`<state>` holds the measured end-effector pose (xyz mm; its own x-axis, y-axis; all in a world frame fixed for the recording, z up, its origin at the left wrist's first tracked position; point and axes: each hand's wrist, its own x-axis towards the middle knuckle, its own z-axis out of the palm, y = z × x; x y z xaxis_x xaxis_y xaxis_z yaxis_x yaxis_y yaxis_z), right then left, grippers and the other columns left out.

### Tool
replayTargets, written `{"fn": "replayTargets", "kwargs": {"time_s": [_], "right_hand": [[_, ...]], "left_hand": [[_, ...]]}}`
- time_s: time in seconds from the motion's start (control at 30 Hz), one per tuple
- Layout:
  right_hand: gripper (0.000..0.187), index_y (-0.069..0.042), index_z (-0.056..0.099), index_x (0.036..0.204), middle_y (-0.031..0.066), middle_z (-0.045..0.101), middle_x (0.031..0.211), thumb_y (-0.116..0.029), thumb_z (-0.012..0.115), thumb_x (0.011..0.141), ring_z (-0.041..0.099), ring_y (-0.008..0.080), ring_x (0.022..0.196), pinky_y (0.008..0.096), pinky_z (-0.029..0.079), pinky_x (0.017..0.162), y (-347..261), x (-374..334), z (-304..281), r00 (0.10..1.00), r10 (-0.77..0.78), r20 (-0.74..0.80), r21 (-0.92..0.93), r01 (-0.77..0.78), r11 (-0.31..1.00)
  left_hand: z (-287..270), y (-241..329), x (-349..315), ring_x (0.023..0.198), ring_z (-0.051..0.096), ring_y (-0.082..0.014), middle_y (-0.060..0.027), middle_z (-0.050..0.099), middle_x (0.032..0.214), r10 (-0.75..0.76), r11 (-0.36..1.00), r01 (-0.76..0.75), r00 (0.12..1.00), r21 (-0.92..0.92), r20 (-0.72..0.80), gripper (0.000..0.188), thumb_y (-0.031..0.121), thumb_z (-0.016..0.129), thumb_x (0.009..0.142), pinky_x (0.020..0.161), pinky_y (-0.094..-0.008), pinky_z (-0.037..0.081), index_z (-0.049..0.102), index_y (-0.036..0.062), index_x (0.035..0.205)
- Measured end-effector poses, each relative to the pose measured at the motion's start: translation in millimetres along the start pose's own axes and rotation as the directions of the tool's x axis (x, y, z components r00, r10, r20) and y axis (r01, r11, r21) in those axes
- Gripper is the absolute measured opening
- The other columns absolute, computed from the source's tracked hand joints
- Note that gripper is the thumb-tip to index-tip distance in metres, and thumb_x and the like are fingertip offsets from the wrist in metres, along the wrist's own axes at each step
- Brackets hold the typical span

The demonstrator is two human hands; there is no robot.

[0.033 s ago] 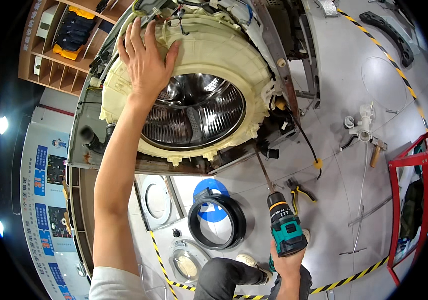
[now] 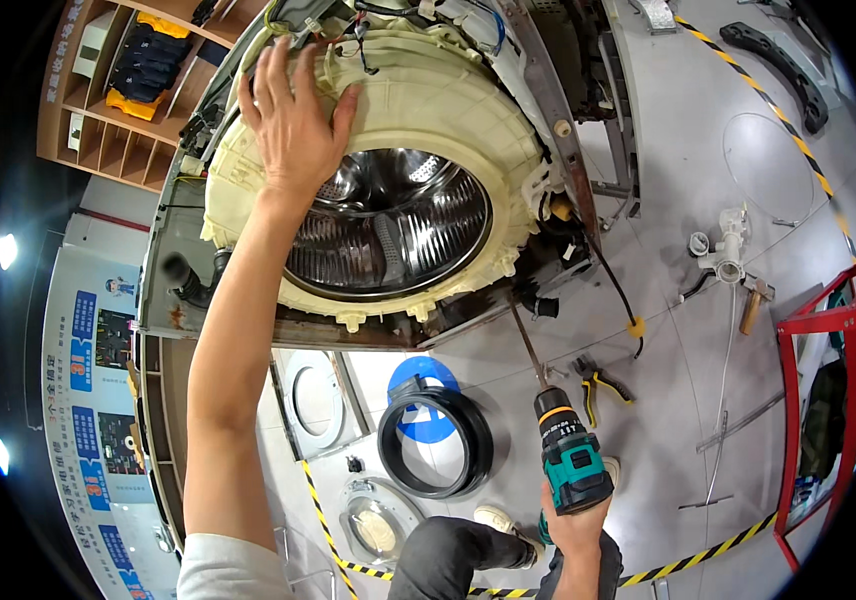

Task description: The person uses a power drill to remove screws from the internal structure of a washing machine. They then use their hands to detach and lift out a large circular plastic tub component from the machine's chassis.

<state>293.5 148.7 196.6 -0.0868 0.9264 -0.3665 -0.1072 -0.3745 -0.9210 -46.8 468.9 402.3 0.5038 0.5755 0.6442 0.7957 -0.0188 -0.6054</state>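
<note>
My left hand [image 2: 296, 140] lies with fingers stretched out on the cream plastic tub [image 2: 428, 105] of an opened washing machine. Inside the tub's round mouth shows the shiny steel drum [image 2: 388, 235]. In my right hand [image 2: 576, 530] is a teal and black cordless drill [image 2: 575, 470], my fingers wrapped round its handle. A long thin bit [image 2: 528, 340] runs from the drill's chuck up to the lower front edge of the machine's frame [image 2: 468, 325]. Where its tip meets the machine is too dark to make out.
Yellow-handled pliers [image 2: 603, 385] lie right of the drill. A black rubber door seal [image 2: 388, 445] and a round door [image 2: 373, 525] are on the floor. Further right are a white pump part [image 2: 728, 250], a hammer [image 2: 753, 308] and a red-framed rack [image 2: 828, 320].
Almost nothing differs. My left hand has shifted very slightly on the tub, and the drill stays in my right hand in nearly the same place.
</note>
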Motion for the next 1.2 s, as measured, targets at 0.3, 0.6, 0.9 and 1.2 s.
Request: {"fn": "replayTargets", "kwargs": {"time_s": [0.3, 0.6, 0.9, 1.2], "right_hand": [[0.031, 0.0, 0.061, 0.103, 0.0077, 0.065, 0.096, 0.002, 0.074, 0.075, 0.061, 0.0178, 0.085, 0.0333, 0.049, 0.081, -8.6, -41.7, -33.8, 0.972, 0.233, -0.006, 0.272, -0.223, 0.936], [0.05, 0.003, 0.05, 0.118, 0.0132, 0.055, 0.105, -0.009, 0.072, 0.075, 0.06, 0.0203, 0.07, 0.0323, 0.052, 0.061, -163.4, -56.4, -19.3, 1.0, 0.0, 0.005, 0.413, -0.002, 0.911], [0.019, -0.004, 0.055, 0.094, 0.0057, 0.06, 0.08, -0.012, 0.063, 0.079, 0.059, 0.0216, 0.077, 0.0358, 0.047, 0.079, -239.1, -0.6, 21.1, 0.973, -0.09, 0.211, -0.317, 0.155, 0.936], [0.034, -0.005, 0.067, 0.106, 0.0124, 0.066, 0.101, -0.012, 0.074, 0.074, 0.062, 0.0328, 0.094, 0.044, 0.049, 0.086, -250.3, 42.7, 64.4, 0.982, -0.182, 0.048, -0.315, 0.188, 0.93]], "left_hand": [[-2.8, -3.3, -3.0, 0.135, 0.033, -0.0365, -0.0197, 0.04, 0.142, -0.02, 1.0, 0.023, 0.991, -0.019, 0.133, 0.056, 0.042, 0.059, 0.091, 0.112, -0.0515, 0.018, 0.051, 0.0042, 0.131], [-19.5, -49.8, -12.4, 0.131, 0.037, -0.034, -0.0167, 0.045, 0.138, -0.042, 0.999, 0.043, 0.986, -0.003, 0.161, 0.062, 0.046, 0.06, 0.089, 0.11, -0.056, 0.02, 0.046, 0.0102, 0.138], [-16.8, -50.3, -11.1, 0.122, 0.047, -0.0345, -0.0169, 0.05, 0.134, -0.093, 0.977, 0.121, 0.983, -0.173, 0.16, 0.066, 0.034, 0.068, 0.084, 0.101, -0.045, 0.037, 0.045, 0.0047, 0.138], [-14.0, -48.6, -11.5, 0.12, 0.049, -0.0343, -0.0167, 0.051, 0.133, -0.119, 0.97, 0.147, 0.982, -0.192, 0.148, 0.065, 0.033, 0.07, 0.082, 0.099, -0.0445, 0.039, 0.047, 0.005, 0.136]]}}
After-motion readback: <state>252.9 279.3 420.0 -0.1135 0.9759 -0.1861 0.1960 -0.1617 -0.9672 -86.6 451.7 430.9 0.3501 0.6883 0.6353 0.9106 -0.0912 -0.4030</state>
